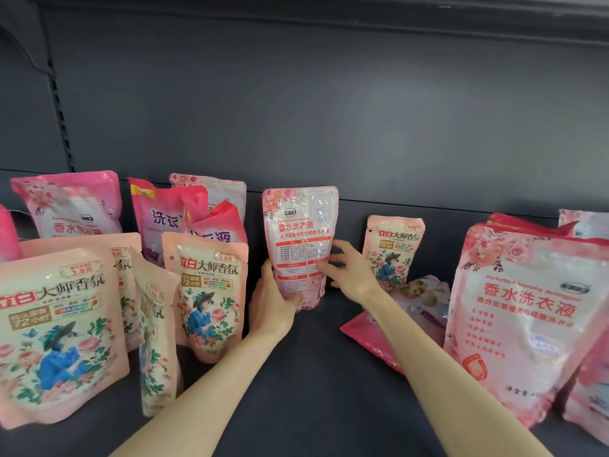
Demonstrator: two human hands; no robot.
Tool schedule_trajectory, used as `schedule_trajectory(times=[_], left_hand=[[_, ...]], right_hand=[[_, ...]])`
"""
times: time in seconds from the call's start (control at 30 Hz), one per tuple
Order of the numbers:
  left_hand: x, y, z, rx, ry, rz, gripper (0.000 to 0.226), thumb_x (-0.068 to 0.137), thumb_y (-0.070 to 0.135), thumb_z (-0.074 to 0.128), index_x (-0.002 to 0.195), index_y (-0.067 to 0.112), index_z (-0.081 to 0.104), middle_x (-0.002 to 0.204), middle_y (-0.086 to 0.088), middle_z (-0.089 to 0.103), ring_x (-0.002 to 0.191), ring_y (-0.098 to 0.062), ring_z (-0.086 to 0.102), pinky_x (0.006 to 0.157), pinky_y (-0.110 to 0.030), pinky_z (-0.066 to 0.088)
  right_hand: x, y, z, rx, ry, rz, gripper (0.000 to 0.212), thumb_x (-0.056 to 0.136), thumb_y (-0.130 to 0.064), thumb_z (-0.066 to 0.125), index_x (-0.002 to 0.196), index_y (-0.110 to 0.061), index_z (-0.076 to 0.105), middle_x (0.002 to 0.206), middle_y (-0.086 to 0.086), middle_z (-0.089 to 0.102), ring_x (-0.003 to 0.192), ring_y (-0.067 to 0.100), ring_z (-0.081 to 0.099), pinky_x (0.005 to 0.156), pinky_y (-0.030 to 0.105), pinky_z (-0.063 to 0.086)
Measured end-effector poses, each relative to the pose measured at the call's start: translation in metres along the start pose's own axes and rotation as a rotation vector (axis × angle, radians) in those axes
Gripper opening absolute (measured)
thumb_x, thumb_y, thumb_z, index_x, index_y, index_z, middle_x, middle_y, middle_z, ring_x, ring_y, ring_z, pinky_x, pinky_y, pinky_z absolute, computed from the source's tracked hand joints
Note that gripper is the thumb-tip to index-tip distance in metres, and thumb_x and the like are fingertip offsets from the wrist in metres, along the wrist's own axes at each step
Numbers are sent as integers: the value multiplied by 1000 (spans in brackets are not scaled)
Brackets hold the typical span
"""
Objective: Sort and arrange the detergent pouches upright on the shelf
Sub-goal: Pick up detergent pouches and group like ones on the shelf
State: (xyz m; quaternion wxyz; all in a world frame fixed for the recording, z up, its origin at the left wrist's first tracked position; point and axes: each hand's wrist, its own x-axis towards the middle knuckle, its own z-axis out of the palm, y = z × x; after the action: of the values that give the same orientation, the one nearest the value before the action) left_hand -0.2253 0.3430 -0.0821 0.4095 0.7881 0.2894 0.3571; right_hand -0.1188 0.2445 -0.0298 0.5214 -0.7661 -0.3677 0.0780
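Head view: most pouches [206,291] stand; the left hand [275,300] clamps the middle pouch [301,225], the right hand [351,270] steadies it with spread fingers, and one flat pouch [421,305] remains right.

Pink pouches [207,293] on dark shelf [313,390]

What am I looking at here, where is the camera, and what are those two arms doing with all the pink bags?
There is no machine here: the two grips are a person's bare hands. The single picture comes from a camera worn on their head, looking forward and down. On the dark shelf stand detergent bags: peach pouches at left, a large pink pouch at right, and a fallen pouch lying flat. The left grip holds a pale pink pouch upright by its lower corner. The right grip touches its right edge.
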Motion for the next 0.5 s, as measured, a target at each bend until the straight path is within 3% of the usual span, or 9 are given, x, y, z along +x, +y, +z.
schedule_trajectory(times=[0.13,0.3,0.5], left_hand=[[-4,1,1,94,-35,-9,75,83,21,69,144,19,24,134,-3,52,121,-23,53,97,-39,46],[-11,8,-2,174,-57,-46,75,85,28,66,145,15,23,135,-7,49,122,-26,50,93,-38,45],[-32,24,-17,195,-75,11,59,85,27,65,135,19,37,129,-6,46,117,-25,52,90,-33,44]], right_hand=[[-6,-2,-3,-100,-3,-9,49,91,-20,61,137,-16,42,126,9,59,116,25,57,94,44,51],[-15,-5,-9,-237,18,-25,44,92,-22,60,133,-11,47,127,9,57,116,22,55,88,26,43],[-33,-13,-23,-409,38,-39,34,92,-21,59,124,-9,56,125,8,59,114,21,55,91,28,43]])
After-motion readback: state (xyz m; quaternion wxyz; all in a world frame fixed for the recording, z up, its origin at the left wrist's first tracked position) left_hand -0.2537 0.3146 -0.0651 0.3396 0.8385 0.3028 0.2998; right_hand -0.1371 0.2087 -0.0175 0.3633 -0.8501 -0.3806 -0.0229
